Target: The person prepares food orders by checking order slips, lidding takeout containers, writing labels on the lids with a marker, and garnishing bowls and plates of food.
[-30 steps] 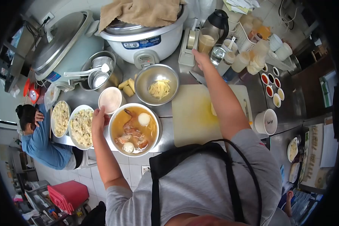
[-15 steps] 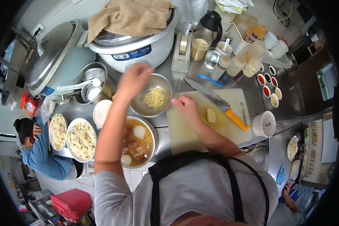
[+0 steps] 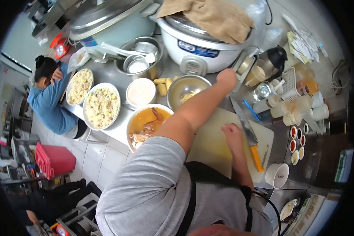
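My left hand (image 3: 227, 80) is closed beside the tape dispenser and the white rice cooker (image 3: 204, 51); anything inside it is hidden. My left forearm crosses the steel bowl (image 3: 174, 92), which holds pale thin strips (image 3: 187, 96). My right hand (image 3: 233, 134) is curled above the pale cutting board (image 3: 212, 145), its contents hidden. Right of it lies a large knife (image 3: 246, 124) with an orange handle. A bowl of brown broth (image 3: 139, 122) with meat and a white tub (image 3: 141, 93) stand left of my forearm.
Two dishes of rice (image 3: 102, 106) stand at the left. Sauce cups (image 3: 293, 145), bottles (image 3: 280, 109) and a white cup (image 3: 277, 175) are at the right. Yellowish chunks (image 3: 161, 85) lie behind the tub. A person in blue (image 3: 51, 98) sits at the far left.
The view has turned. My left hand has moved right from above the steel bowl, toward the tape dispenser. My right hand has moved away from the bowl, and the pale piece on the board is no longer visible.
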`<action>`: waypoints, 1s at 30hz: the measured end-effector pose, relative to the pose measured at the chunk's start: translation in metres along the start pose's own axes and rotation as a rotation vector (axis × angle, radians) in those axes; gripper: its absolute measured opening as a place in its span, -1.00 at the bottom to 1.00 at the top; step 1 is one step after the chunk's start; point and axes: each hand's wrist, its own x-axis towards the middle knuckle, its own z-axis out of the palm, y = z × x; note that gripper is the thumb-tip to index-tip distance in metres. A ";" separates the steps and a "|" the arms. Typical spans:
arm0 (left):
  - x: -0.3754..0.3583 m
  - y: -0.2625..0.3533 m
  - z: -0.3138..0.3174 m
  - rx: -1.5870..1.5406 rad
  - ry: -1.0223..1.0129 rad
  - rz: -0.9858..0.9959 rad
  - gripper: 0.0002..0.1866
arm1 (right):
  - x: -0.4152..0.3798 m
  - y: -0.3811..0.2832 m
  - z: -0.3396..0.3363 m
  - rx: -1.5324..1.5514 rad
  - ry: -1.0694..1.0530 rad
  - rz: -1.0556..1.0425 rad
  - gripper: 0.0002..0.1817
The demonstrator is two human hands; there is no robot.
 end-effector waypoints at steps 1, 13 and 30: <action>-0.003 0.006 -0.014 0.024 -0.003 0.062 -0.80 | -0.003 -0.004 -0.010 0.036 -0.033 0.069 -0.80; -0.170 -0.239 -0.195 -0.298 0.964 -0.263 -0.79 | 0.082 -0.137 0.124 -0.264 -0.796 -0.362 -0.72; -0.175 -0.292 -0.165 0.530 0.531 -0.153 -0.82 | 0.130 -0.161 0.212 -1.240 -0.801 -0.293 -0.66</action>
